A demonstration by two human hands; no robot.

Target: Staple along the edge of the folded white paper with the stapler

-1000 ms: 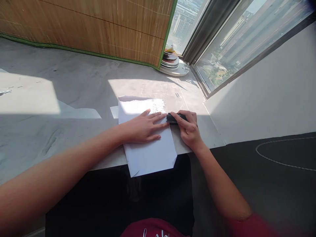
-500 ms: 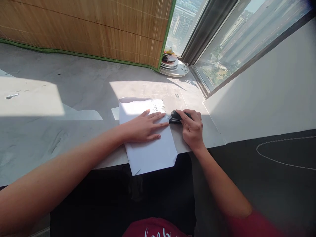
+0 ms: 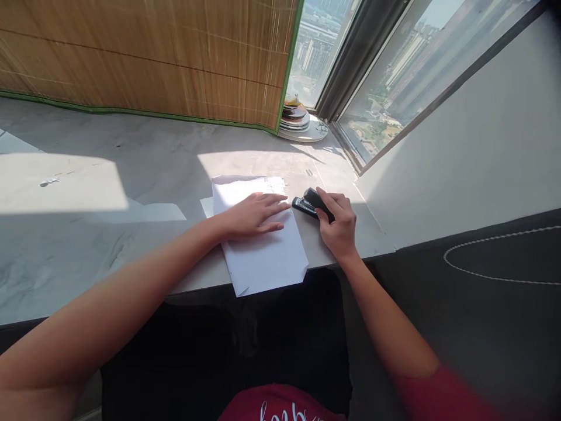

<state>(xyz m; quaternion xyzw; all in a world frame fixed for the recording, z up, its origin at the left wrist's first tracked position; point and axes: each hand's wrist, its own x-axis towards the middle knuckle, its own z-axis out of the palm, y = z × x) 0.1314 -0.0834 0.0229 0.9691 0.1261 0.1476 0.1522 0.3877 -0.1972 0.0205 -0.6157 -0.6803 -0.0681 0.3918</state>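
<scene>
White paper [image 3: 267, 260], folded at its lower corners, lies on the counter with its near end jutting past the front edge. Staples appear to run along its upper right side, too small to tell apart. My left hand [image 3: 256, 216] rests flat over the paper with fingers spread. Just right of the paper, a black stapler [image 3: 305, 206] is gripped in my right hand [image 3: 338, 222], its jaws apart and pointing left. The stapler's rear is hidden by my fingers. A slight gap separates it from the paper's edge.
Stacked plates [image 3: 302, 126] stand in the window corner beside a bamboo blind [image 3: 144, 58]. Loose staples [image 3: 309, 172] lie beyond the stapler on the grey counter [image 3: 162, 134]. A small silvery scrap [image 3: 49, 182] sits far left. A white wall [image 3: 456, 146] bounds the right.
The stapler has come off the paper's right edge and turned, its jaws now apart. My left hand stays on the paper, its fingers a little closer together. The view has shifted slightly.
</scene>
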